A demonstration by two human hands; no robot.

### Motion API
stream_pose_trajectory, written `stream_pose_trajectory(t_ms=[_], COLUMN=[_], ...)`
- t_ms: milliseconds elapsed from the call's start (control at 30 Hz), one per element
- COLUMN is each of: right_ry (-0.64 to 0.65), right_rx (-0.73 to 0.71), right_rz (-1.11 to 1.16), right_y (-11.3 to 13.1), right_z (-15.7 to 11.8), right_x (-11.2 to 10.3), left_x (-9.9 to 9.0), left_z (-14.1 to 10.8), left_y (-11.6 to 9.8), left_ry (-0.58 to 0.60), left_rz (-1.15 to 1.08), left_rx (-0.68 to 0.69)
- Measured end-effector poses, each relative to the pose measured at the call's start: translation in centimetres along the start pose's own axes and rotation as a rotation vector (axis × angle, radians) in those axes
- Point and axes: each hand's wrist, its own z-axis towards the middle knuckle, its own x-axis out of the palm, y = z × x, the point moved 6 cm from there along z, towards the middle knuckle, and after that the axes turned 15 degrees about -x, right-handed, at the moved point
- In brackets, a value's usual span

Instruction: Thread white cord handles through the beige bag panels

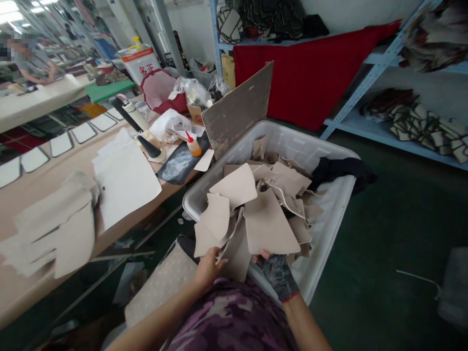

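Note:
My right hand (277, 274), in a dark grey fingerless glove with a red cuff, is closed on the near edge of a flat beige panel (269, 224). The panel looks like leather or a similar sheet with rounded corners. My bare left hand (210, 267) is closed at the lower edge of another beige panel (207, 239), its thumb apart to the right. More beige pieces (290, 179), some with small metal fittings, lie heaped in a white plastic tub (329, 214). Each hand's fingertips are partly hidden by the panels.
A long workbench (113, 222) on the left holds stacked beige pieces (73, 214), white sheets (124, 180) and a red-tipped glue bottle (193, 145). An upright board (239, 109) stands at the tub's far side. Blue shelves (351, 102) are behind; a person works far left.

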Motion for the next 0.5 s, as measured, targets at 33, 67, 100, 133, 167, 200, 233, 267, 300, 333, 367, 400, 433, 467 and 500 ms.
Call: stream_pose_trajectory(t_ms=[33,67,100,133,167,200,233,267,300,333,367,400,433,467,500], right_ry=[0.000,0.000,0.000,0.000,0.002,0.008,0.017,0.025,0.031,0.034,0.035,0.037,0.042,0.052,0.064], right_rx=[0.004,0.009,0.010,0.011,0.010,0.009,0.008,0.003,-0.005,-0.018,-0.038,-0.062,-0.084,-0.102,-0.114], right_rz=[0.002,-0.003,-0.011,-0.021,-0.030,-0.042,-0.054,-0.067,-0.078,-0.085,-0.089,-0.089,-0.088,-0.090,-0.099], right_y=[0.1,0.1,0.2,0.2,0.2,0.2,0.3,0.4,0.7,1.1,1.6,2.2,2.7,3.2,3.6], right_z=[0.1,0.3,0.4,0.5,0.7,0.9,1.1,1.4,1.8,2.3,3.0,3.7,4.4,4.9,5.4], right_x=[0.0,0.0,-0.1,-0.2,-0.4,-0.6,-0.8,-1.0,-1.3,-1.6,-1.9,-2.1,-2.4,-2.5,-2.6], left_x=[0.4,0.8,1.2,1.5,1.7,1.9,2.0,2.1,2.1,2.0,1.8,1.5,1.2,0.8,0.4], left_z=[0.4,0.7,1.0,1.1,1.0,0.9,0.7,0.6,0.4,0.4,0.5,0.6,0.8,1.1,1.3], left_y=[0.3,0.4,0.1,-0.3,-0.7,-1.2,-1.6,-1.9,-2.1,-2.3,-2.3,-2.3,-2.2,-2.1,-2.0], left_ry=[-0.008,-0.007,-0.001,0.005,0.010,0.015,0.023,0.033,0.047,0.061,0.076,0.094,0.114,0.138,0.164], left_rz=[-0.021,-0.049,-0.080,-0.114,-0.147,-0.182,-0.222,-0.266,-0.313,-0.363,-0.416,-0.469,-0.523,-0.576,-0.628], left_rx=[-0.040,-0.067,-0.080,-0.080,-0.072,-0.061,-0.057,-0.056,-0.059,-0.068,-0.083,-0.103,-0.126,-0.153,-0.181])
